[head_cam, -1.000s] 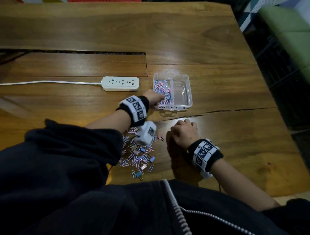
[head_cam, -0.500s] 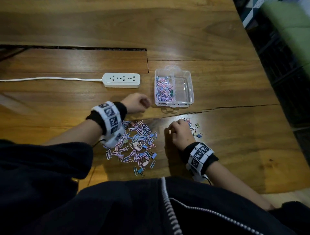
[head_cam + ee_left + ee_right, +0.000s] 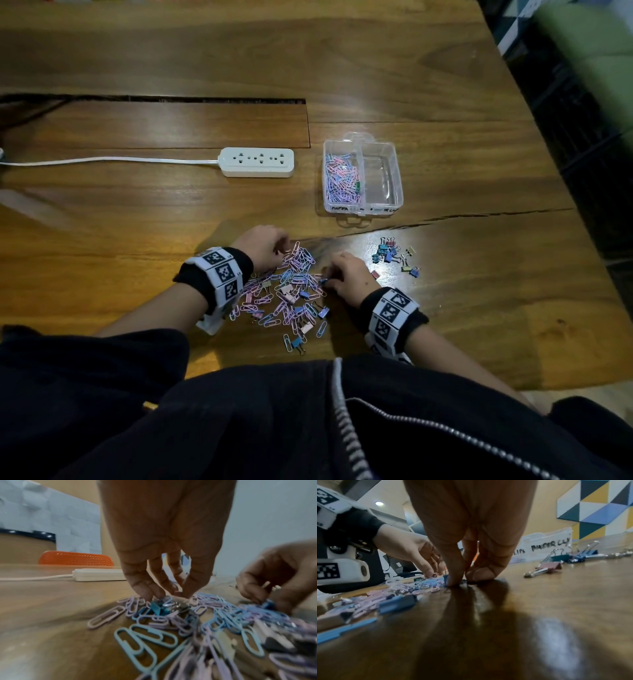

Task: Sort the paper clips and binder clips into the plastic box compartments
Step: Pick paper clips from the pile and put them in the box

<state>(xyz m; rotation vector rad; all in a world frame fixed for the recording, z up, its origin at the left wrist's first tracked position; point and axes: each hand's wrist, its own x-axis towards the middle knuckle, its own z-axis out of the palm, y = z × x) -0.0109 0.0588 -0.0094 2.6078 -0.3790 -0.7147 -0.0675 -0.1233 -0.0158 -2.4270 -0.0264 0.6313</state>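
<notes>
A clear two-compartment plastic box stands beyond my hands. Its left compartment holds paper clips and a green binder clip; its right one looks bare. A mixed pile of pastel paper clips and binder clips lies between my wrists. My left hand reaches down at the pile's far edge, fingertips bunched on paper clips over a teal binder clip. My right hand pinches a blue binder clip at the pile's right edge.
Several binder clips lie grouped to the right of my right hand. A white power strip with its cable lies left of the box. A crack runs across the wooden table; its right edge is near.
My left hand has come back from the box's left compartment to the pile. My right hand has moved left from the separate binder clips to the pile's right edge.
</notes>
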